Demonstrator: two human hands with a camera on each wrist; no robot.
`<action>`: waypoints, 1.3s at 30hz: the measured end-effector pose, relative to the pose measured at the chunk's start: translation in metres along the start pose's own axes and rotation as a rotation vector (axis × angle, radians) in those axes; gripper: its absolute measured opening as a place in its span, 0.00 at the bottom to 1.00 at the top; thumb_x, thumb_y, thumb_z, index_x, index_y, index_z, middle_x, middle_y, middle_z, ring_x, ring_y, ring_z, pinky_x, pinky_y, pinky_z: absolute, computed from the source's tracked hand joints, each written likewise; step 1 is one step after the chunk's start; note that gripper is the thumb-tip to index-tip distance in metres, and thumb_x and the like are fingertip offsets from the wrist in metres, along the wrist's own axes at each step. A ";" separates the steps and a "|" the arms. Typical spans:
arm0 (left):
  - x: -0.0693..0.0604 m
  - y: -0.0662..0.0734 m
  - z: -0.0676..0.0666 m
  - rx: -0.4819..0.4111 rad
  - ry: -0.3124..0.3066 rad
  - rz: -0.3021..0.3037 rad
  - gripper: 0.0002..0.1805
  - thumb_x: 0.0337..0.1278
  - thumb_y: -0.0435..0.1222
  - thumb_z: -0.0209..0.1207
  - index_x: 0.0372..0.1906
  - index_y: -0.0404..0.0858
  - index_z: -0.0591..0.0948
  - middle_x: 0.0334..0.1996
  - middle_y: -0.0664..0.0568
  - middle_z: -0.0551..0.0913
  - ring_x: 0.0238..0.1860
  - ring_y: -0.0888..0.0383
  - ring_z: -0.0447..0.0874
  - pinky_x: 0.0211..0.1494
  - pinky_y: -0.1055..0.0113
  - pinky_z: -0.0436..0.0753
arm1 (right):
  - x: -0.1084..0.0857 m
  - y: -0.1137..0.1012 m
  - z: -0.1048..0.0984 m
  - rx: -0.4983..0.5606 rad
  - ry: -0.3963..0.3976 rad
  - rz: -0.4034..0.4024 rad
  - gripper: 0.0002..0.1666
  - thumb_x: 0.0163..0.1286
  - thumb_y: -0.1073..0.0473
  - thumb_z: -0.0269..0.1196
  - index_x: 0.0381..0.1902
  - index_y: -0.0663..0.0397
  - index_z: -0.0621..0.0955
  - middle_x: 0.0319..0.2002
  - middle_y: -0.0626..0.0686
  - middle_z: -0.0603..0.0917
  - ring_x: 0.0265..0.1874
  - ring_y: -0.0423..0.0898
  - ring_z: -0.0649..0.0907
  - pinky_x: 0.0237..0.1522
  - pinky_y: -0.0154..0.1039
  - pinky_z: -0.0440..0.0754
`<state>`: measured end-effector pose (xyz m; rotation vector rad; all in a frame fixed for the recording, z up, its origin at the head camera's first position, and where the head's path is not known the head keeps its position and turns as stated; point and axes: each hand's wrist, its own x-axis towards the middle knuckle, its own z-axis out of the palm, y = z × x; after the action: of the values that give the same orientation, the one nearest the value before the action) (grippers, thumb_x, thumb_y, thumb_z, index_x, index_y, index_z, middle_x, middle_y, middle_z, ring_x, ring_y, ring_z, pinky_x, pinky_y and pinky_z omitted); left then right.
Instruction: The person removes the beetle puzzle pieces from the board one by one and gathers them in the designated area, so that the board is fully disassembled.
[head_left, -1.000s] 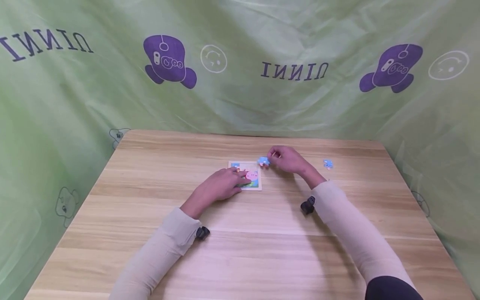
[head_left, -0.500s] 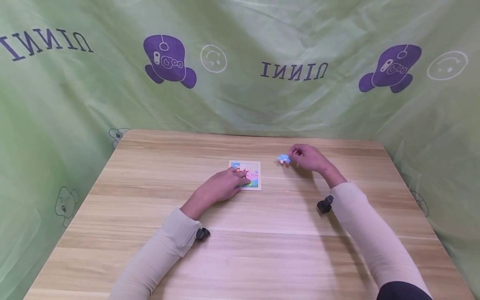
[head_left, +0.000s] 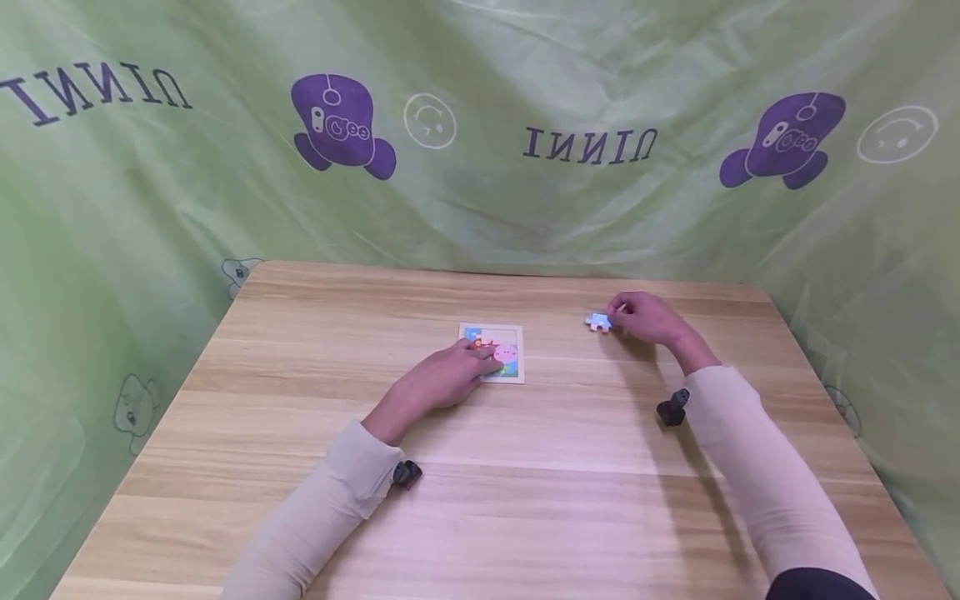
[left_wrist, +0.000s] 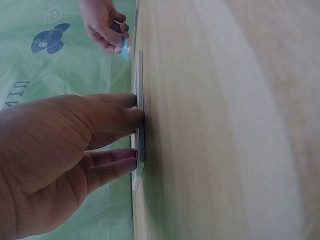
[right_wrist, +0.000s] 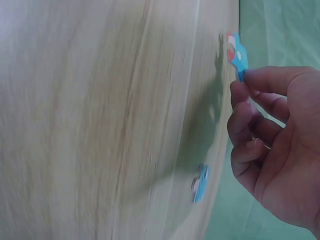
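Note:
My left hand (head_left: pixel 442 375) rests with extended fingers on a small framed puzzle (head_left: pixel 510 328), covering its left part; a pink face and a bare patch at the top show. In the left wrist view the fingers and thumb of that hand (left_wrist: pixel 65 150) touch the frame (left_wrist: pixel 141 120). My right hand (head_left: pixel 648 319) pinches a blue and pink puzzle piece (head_left: pixel 599 322) to the right of the frame. The right wrist view shows this piece (right_wrist: pixel 240 55) between thumb and forefinger of the hand (right_wrist: pixel 285 140), held above the table.
Another blue and pink piece (right_wrist: pixel 201 184) lies on the wooden table (head_left: pixel 525 517) in the right wrist view; the right hand hides it in the head view. A green printed curtain (head_left: pixel 465 217) hangs behind the table and along its sides.
My right hand has moved right, away from the frame, with the piece pinched in it, and now covers the spot of the other piece. The left hand has stayed on the frame.

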<state>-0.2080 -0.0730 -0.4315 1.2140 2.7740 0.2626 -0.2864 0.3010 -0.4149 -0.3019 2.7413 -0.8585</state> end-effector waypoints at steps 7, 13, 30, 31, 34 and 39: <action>-0.001 0.001 0.001 0.003 0.012 0.006 0.22 0.73 0.31 0.59 0.67 0.44 0.81 0.68 0.47 0.77 0.59 0.46 0.76 0.64 0.57 0.78 | 0.000 0.004 -0.006 -0.033 -0.020 0.027 0.10 0.78 0.61 0.56 0.47 0.62 0.80 0.36 0.59 0.81 0.30 0.50 0.76 0.30 0.41 0.75; -0.001 0.001 0.001 0.011 0.023 0.011 0.22 0.72 0.29 0.60 0.67 0.44 0.82 0.68 0.47 0.78 0.56 0.46 0.77 0.61 0.58 0.79 | 0.001 0.006 -0.005 -0.075 -0.008 0.022 0.10 0.79 0.60 0.57 0.47 0.61 0.80 0.36 0.58 0.81 0.30 0.50 0.76 0.31 0.42 0.76; 0.002 0.015 0.003 0.114 -0.056 -0.073 0.26 0.76 0.28 0.51 0.75 0.41 0.72 0.75 0.42 0.68 0.74 0.40 0.63 0.75 0.53 0.66 | 0.004 0.005 0.000 -0.148 0.001 0.021 0.13 0.79 0.58 0.57 0.50 0.63 0.81 0.42 0.61 0.83 0.36 0.53 0.79 0.39 0.48 0.78; 0.002 0.016 0.004 0.122 -0.055 -0.073 0.26 0.76 0.27 0.51 0.75 0.40 0.72 0.75 0.41 0.68 0.74 0.39 0.63 0.75 0.53 0.66 | 0.005 0.004 0.000 -0.151 0.004 0.019 0.14 0.79 0.58 0.57 0.50 0.63 0.81 0.43 0.61 0.83 0.36 0.53 0.79 0.39 0.48 0.78; 0.003 0.017 0.006 0.133 -0.045 -0.068 0.26 0.75 0.27 0.52 0.74 0.39 0.72 0.74 0.40 0.68 0.74 0.39 0.64 0.74 0.52 0.68 | 0.006 0.002 0.001 -0.153 0.011 0.024 0.14 0.79 0.58 0.57 0.50 0.63 0.82 0.43 0.61 0.83 0.36 0.53 0.79 0.40 0.48 0.78; 0.003 0.018 0.008 0.145 -0.029 -0.059 0.26 0.75 0.27 0.53 0.74 0.38 0.73 0.73 0.40 0.69 0.72 0.39 0.65 0.72 0.52 0.70 | 0.009 -0.006 0.005 -0.151 0.011 0.007 0.13 0.78 0.57 0.58 0.48 0.61 0.83 0.41 0.58 0.84 0.35 0.51 0.79 0.37 0.45 0.77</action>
<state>-0.1956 -0.0583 -0.4354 1.1521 2.8409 0.0396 -0.2922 0.2912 -0.4171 -0.3162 2.8212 -0.6542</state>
